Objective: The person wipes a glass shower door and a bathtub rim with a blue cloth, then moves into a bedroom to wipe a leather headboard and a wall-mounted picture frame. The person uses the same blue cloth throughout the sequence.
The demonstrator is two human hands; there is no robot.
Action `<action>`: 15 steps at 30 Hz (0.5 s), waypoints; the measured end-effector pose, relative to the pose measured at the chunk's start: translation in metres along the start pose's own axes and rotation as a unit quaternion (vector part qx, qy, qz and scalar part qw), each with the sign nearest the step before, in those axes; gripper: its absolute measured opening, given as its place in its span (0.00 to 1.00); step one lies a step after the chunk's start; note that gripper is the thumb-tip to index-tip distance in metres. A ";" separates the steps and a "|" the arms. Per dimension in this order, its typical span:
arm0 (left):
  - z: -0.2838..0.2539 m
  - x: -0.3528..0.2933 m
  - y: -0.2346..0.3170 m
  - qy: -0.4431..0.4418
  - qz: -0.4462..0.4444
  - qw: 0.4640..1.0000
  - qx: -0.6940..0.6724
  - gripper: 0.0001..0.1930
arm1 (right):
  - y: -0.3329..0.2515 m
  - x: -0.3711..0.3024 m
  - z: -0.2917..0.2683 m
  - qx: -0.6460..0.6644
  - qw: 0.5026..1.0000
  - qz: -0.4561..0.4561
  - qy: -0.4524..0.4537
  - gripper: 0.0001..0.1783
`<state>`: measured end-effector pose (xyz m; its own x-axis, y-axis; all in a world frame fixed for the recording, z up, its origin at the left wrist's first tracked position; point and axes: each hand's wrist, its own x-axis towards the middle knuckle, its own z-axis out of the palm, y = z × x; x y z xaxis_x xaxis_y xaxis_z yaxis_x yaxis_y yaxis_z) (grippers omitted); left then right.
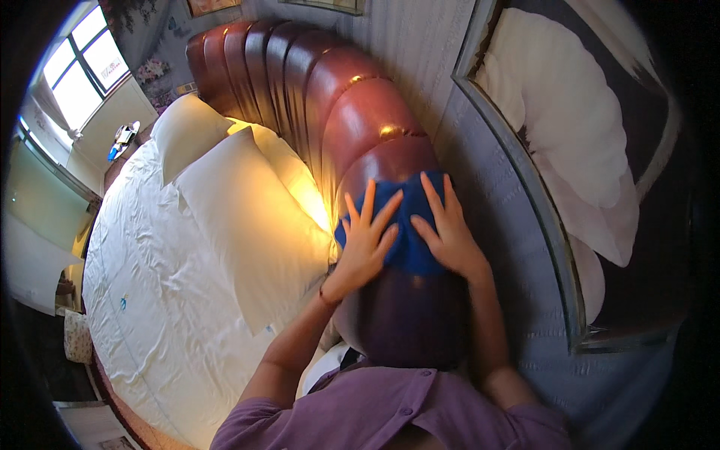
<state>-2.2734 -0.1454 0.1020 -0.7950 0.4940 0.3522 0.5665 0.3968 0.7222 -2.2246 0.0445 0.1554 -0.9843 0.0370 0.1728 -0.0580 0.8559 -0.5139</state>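
A blue cloth (pixel 411 244) lies spread over the top of a padded, dark red leather headboard (pixel 375 109). My left hand (pixel 365 244) presses on the cloth's left part, its fingers stretched out and apart. On the right part rests my right hand (pixel 452 238), also flat, with fingers spread and pointing away from me. Neither hand is wrapped round anything. The headboard curves away to the far left in fat upright rolls. Its near end, close to my chest, shows dark and smooth below the cloth.
Left of the headboard is a round bed with a white sheet (pixel 150 300) and white pillows (pixel 240 202) leaning on it. A large framed flower picture (pixel 555 142) hangs on the grey wall (pixel 495 195) to the right. A window (pixel 86 60) is at the far left.
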 end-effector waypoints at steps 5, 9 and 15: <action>0.016 0.127 -0.082 0.054 0.030 0.997 0.046 0.25 | 0.063 0.144 0.024 0.076 0.996 0.001 0.049 0.42; 0.008 0.199 -0.117 0.135 0.044 0.987 0.076 0.24 | 0.086 0.237 0.038 0.069 0.997 0.000 0.044 0.41; -0.008 0.264 -0.136 0.150 -0.058 0.972 0.171 0.27 | 0.089 0.283 0.046 0.144 0.986 -0.020 0.078 0.49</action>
<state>-2.5617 -0.0753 0.1014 -0.8564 0.2024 0.4750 0.4670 0.6961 0.5453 -2.5155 0.1073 0.1204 -0.9438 0.1045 0.3137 -0.1633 0.6776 -0.7171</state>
